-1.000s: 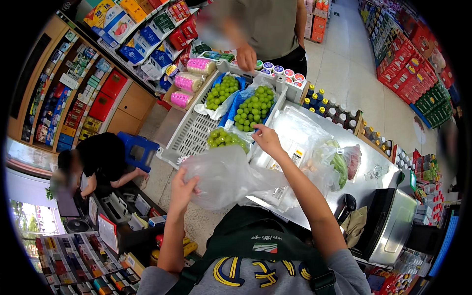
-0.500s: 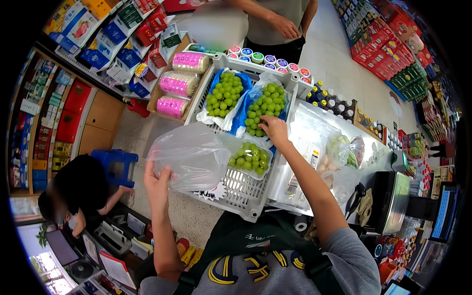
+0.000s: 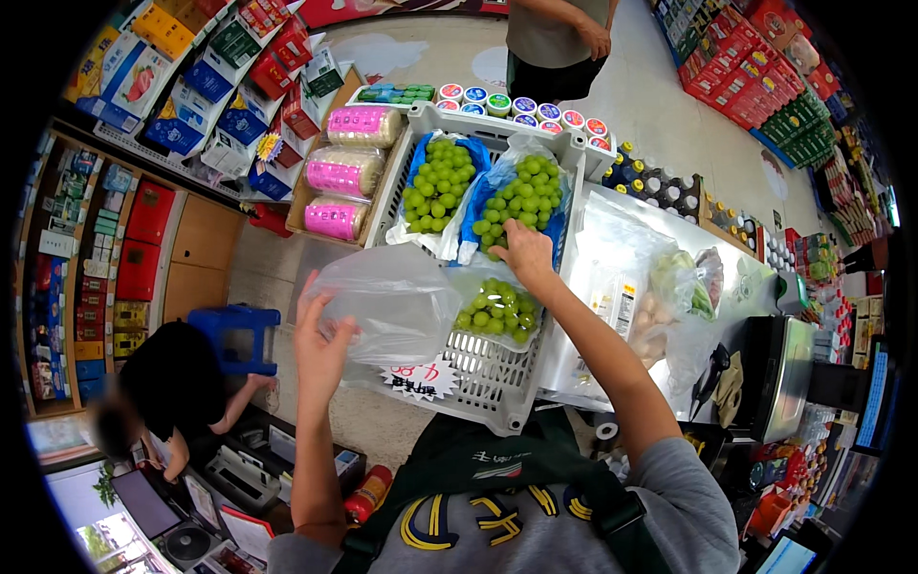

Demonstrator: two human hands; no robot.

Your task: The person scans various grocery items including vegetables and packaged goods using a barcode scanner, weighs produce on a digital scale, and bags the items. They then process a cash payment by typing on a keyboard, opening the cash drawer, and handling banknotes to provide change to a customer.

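Note:
My left hand (image 3: pixel 323 342) grips the edge of a clear plastic bag (image 3: pixel 397 301), which hangs puffed out over the left side of a white slatted crate (image 3: pixel 483 390). My right hand (image 3: pixel 526 256) is at the near end of a bunch of green grapes (image 3: pixel 524 196), fingers curled round its lower tip; the palm hides the fingertips in part. Those grapes lie on blue and white wrapping. Left of them lies a second green bunch (image 3: pixel 440 187) in similar wrapping. A clear-wrapped pack of green grapes (image 3: pixel 497 314) sits nearer me, below my right wrist.
Pink-labelled packs (image 3: pixel 344 172) fill a carton at left. Round-lidded tubs (image 3: pixel 526 107) line the far side. A metal counter (image 3: pixel 598 225) at right holds bagged vegetables (image 3: pixel 693 282). One person (image 3: pixel 564 43) stands beyond; another (image 3: pixel 172 383) is low at left near a blue stool (image 3: pixel 234 340).
The view has shifted slightly. My right hand has moved a little down along the grape bunch's near end. The person beyond the crate has shifted right and farther back.

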